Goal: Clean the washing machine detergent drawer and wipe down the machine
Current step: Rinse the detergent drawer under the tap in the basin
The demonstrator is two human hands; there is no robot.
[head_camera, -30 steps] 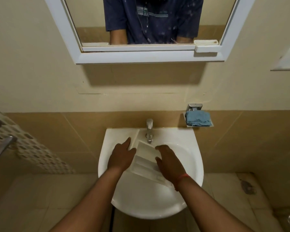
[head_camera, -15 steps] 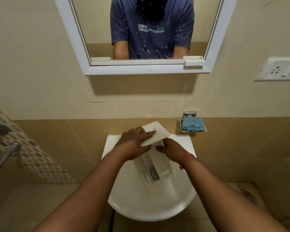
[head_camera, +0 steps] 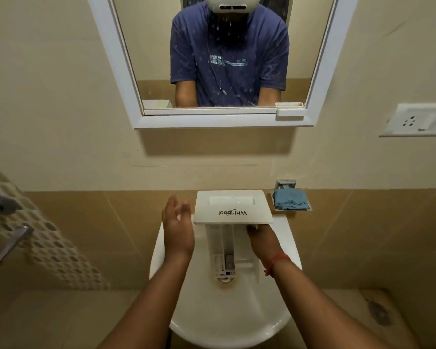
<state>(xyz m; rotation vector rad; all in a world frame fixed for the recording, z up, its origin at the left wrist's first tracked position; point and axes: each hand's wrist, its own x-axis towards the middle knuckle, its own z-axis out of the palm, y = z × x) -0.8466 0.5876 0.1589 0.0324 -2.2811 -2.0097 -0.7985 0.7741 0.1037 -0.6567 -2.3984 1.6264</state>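
One white basin (head_camera: 227,321) under mirror (head_camera: 222,120)

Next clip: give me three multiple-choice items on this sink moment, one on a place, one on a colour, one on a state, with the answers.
1. Where does the folded cloth lie?
A. in the sink basin
B. on the wall dish right of the sink
C. on the mirror ledge

2. What colour is that cloth?
A. blue
B. red
C. white

3. What is the left hand doing?
A. gripping the tap
B. holding the cloth
C. open, off the drawer

Answers: 1 B, it sits in the metal soap dish. 2 A, plainly blue. 3 C, fingers spread beside the detergent drawer, which the right hand holds over the sink.
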